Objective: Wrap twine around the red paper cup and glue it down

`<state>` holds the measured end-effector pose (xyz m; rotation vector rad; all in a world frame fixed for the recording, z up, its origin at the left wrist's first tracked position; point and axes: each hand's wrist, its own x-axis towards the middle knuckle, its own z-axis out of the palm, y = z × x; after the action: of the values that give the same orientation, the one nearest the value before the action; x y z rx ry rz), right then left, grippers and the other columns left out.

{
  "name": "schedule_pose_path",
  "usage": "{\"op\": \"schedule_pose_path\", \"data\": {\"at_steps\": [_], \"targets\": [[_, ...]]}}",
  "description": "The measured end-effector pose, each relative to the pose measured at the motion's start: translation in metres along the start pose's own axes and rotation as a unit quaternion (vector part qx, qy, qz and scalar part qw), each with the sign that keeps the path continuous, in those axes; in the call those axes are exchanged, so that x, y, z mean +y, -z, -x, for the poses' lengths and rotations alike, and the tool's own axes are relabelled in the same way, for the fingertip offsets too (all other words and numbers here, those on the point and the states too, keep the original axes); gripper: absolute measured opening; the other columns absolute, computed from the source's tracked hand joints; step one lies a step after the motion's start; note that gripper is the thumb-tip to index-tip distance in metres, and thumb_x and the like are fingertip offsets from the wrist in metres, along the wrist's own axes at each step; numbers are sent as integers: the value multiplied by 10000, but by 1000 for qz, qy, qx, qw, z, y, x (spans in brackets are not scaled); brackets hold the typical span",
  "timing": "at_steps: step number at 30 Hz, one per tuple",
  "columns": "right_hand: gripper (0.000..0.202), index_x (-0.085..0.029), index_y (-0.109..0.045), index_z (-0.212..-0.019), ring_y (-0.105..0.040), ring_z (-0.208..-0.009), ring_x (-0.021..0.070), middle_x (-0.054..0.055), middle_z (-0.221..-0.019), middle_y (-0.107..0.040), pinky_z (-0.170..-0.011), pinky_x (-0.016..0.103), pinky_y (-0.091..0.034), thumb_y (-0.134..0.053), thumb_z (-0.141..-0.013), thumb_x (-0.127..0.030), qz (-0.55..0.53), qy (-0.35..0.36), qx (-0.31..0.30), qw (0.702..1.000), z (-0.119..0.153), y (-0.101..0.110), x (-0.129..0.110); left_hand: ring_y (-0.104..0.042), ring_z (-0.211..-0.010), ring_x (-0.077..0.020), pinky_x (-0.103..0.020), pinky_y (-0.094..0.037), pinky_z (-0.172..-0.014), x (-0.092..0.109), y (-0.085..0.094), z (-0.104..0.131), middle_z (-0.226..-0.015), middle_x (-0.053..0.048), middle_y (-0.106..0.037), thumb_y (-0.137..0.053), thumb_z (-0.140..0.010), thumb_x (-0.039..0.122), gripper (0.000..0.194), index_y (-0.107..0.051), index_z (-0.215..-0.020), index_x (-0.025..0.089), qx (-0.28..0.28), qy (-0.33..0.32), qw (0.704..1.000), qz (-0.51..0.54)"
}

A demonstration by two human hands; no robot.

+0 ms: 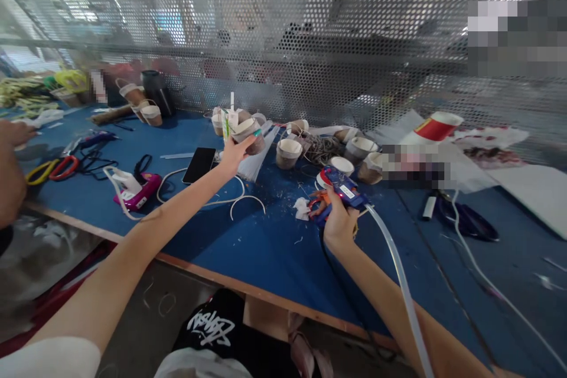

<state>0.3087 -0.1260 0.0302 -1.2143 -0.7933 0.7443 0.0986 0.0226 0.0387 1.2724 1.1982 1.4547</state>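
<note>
My left hand [235, 155] is closed around a small brown pot with a pale rim [248, 133], lifted over the far part of the table. A green-and-white piece stands up beside that pot. My right hand [340, 221] grips a blue glue gun [343, 186], its nozzle pointing left. A long clear glue stick [398, 260] trails from the back of the gun toward me. Beneath the gun lie orange-handled scissors [317, 203], partly hidden, and a crumpled white scrap [302, 208]. Another small pot [289, 153] stands between my two hands.
Several similar pots, a twine bundle [322, 150] and a red-and-white paper cup [436, 129] line the mesh wall. A phone [200, 164], white cable and purple power strip [140, 194] lie left. Another person's hand [15, 134] is near scissors [55, 170] at far left.
</note>
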Motion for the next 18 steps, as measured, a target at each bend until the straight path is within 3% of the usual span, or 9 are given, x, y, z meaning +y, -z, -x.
{"op": "schedule_pose_path", "data": {"at_steps": [6,9,14,18], "targets": [[383,-245,-526,-628,-591,-427,189,-18,-464,-594,-446,343,-537,-736,-650,-564,-25,-38,-16,999,6,-1,1,-693,-1067,-266,-434,-612,-814,-18,-32,29,-1192,-101,-697,-704,-831,401,383,-559,-1145,235,-57,63,996,40],[397,-243,-514,-607,-610,-445,198,-9,-461,-588,-443,344,-541,-726,-641,-577,-41,-53,-17,998,5,-1,3,-682,-1098,-249,-404,-585,-896,-31,-37,37,-1223,-97,-687,-755,-769,363,434,-565,-1132,223,-50,59,997,20],[419,-235,-501,-555,-596,-431,189,1,-438,-563,-414,331,-520,-733,-630,-576,-59,-70,-14,996,4,-2,3,-627,-1189,-239,-392,-505,-1028,-40,-26,16,-1300,-134,-643,-754,-758,244,464,-523,-1156,188,15,26,999,-45],[453,-233,-476,-487,-570,-408,172,-1,-409,-536,-394,310,-493,-751,-617,-568,-63,-69,-15,996,7,-3,2,-610,-1214,-252,-384,-467,-1061,-43,-21,-5,-1297,-135,-644,-800,-705,222,498,-534,-1123,175,20,-3,995,-98]]}}
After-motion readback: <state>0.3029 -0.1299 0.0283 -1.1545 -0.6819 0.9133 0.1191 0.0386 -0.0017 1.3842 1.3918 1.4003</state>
